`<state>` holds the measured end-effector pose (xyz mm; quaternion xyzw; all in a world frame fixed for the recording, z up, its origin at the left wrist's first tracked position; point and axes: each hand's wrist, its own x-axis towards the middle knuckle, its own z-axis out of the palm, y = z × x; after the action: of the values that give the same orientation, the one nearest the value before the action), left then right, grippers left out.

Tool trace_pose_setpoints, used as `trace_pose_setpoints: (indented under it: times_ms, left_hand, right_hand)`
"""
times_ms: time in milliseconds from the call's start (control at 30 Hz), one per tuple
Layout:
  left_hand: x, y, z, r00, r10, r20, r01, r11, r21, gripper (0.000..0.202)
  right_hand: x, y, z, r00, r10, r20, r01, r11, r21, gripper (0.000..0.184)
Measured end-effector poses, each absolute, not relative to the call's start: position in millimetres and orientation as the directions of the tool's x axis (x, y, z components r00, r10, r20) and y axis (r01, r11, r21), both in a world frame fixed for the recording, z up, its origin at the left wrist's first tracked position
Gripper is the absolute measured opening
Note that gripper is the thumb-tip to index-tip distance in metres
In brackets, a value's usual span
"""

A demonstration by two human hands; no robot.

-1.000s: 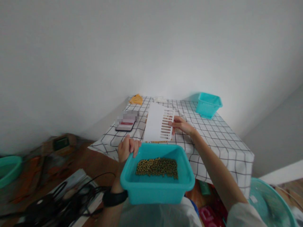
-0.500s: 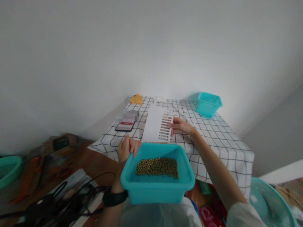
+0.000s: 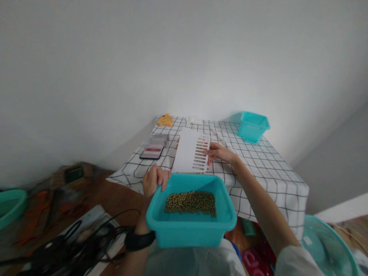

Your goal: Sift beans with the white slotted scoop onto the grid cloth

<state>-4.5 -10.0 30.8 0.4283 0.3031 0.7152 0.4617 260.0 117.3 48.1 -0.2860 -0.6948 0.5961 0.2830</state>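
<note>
The left hand [image 3: 154, 181] is curled over the far left corner of the tub [image 3: 189, 234], its fingers bent across the rim, and the right hand [image 3: 219, 153] grips the right edge of the white board [image 3: 186, 151], thumb on top and the other fingers mostly hidden behind the edge. The tub is drawn up close to the body, above the lap [image 3: 195, 262], with its far rim just at the near edge of the surface [image 3: 267, 168]; it seems to rest on the lap there, and the left hand's hold looks meant to stop it tipping or sliding. Inside, the beans [image 3: 191, 202], if that is what they are, lie in a band across the bottom, perhaps because the floor of the tub is level enough not to gather them in one corner. The board lies over the surface just beyond the tub, its slotted side toward the right hand, so the slots probably offer an easy edge to pinch. Small yellowish bits show along its near edge; what is beneath is mostly covered. The phone [image 3: 153, 152] lies left of the board, and an aqua box [image 3: 253, 132] stands at the far right, both well apart from the right hand's grip
</note>
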Motion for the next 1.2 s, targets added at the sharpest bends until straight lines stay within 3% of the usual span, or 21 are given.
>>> trace_pose_setpoints:
  times_ms: [533, 1200]
  left_hand:
    - [-3.1, -12.4, 30.2, -0.236, 0.929, 0.284, -0.386, -0.358, 0.85, 0.058]
    - [-3.9, -9.3, 23.6, -0.216, 0.924, 0.316, -0.415, -0.38, 0.827, 0.058]
  right_hand:
    - [258.6, 117.4, 47.8, -0.652, 0.755, 0.07, 0.055, 0.139, -0.989, 0.033]
    - [258.0, 115.3, 48.3, -0.735, 0.679, -0.002, 0.057, 0.058, -0.997, 0.032]
